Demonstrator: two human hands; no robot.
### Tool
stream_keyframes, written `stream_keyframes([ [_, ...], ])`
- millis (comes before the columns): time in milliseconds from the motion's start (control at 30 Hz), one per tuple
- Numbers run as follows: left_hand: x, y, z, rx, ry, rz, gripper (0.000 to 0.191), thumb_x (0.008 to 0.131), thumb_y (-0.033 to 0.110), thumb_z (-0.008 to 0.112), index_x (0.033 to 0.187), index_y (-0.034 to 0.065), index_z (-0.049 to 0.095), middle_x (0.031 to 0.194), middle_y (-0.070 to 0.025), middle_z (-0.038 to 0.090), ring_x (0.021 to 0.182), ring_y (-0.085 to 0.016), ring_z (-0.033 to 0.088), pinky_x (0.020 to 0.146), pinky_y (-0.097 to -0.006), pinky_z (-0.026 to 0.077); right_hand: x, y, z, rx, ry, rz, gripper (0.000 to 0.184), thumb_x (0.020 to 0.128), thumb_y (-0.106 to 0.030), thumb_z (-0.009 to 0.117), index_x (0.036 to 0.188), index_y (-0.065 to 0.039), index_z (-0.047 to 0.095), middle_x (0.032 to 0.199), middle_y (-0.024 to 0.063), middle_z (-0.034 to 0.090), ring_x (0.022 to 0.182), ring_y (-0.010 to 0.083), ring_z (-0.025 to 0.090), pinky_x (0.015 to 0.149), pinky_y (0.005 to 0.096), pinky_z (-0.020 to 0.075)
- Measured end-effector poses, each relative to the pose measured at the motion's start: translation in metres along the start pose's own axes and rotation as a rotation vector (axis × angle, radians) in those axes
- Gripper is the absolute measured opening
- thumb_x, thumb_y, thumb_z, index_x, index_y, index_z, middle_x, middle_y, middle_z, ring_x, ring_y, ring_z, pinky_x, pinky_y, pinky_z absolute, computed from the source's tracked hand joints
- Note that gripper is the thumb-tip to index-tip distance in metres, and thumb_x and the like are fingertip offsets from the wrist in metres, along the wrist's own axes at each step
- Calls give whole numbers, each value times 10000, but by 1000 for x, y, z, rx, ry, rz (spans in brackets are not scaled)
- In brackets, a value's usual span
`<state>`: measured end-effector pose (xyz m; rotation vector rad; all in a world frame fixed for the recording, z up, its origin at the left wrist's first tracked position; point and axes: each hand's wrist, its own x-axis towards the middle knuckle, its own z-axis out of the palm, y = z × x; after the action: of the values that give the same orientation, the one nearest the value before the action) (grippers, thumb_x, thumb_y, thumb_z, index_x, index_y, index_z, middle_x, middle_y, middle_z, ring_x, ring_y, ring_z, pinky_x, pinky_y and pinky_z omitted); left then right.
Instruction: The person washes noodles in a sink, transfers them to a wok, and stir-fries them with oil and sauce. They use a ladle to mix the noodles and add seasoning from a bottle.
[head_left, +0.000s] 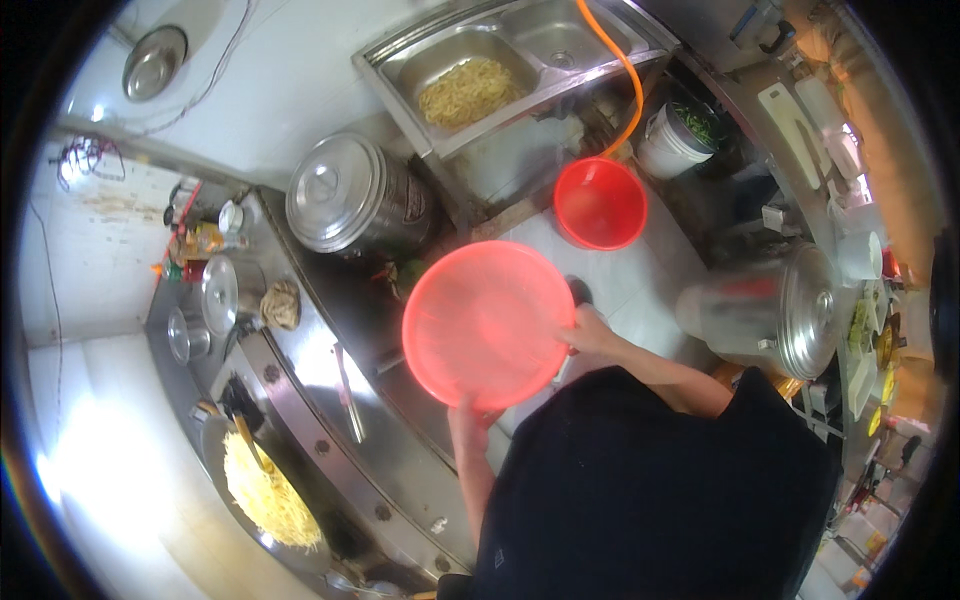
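A round pinkish-red plastic basin (487, 322) is held out before me with its inside facing up. My left hand (472, 420) grips its near rim. My right hand (592, 334) has the rim at the right side, thumb over the edge. Nothing distinct shows inside the basin, which looks slightly blurred. Beyond it on the tiled floor stands a smaller red bucket (600, 204), with an orange hose (637, 90) running down behind its rim. In the left bowl of a steel double sink (442, 146) lies a heap of wide pale noodles (472, 91).
To the left, a wok (217, 457) on the stove holds yellow noodles (266, 491) and a wooden-handled utensil (251, 442). Large lidded steel pots stand at left (337, 195) and right (806, 311). A white bucket (667, 146) with green vegetables sits beneath the right-hand counter.
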<state>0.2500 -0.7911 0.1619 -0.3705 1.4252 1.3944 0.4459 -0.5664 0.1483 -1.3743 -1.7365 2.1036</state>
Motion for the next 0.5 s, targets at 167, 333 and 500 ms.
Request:
stream_keyframes([
  [167,15,-14,87,98,65,66,581,885,57,574,1442,-33,434,1333,-190,584,1156,-344,650,853,-528,615,17,22,-87,-64,24,-23,411,877,-251,652,1188,16,654,930,89,714,818,180,689,708,346,562],
  [333,50,-7,172,-117,-50,170,589,919,-3,570,1480,-22,391,1399,-181,539,1202,-335,617,912,-468,600,34,10,-171,125,61,-133,465,946,-299,630,1316,-20,599,1036,91,714,927,170,690,773,337,540],
  [500,124,74,270,-181,-137,278,498,955,82,558,1420,-52,440,1331,-168,593,1138,-323,650,923,-452,589,54,3,-240,509,118,-15,522,1018,-309,608,1443,-33,478,1137,84,695,947,149,683,754,283,524],
])
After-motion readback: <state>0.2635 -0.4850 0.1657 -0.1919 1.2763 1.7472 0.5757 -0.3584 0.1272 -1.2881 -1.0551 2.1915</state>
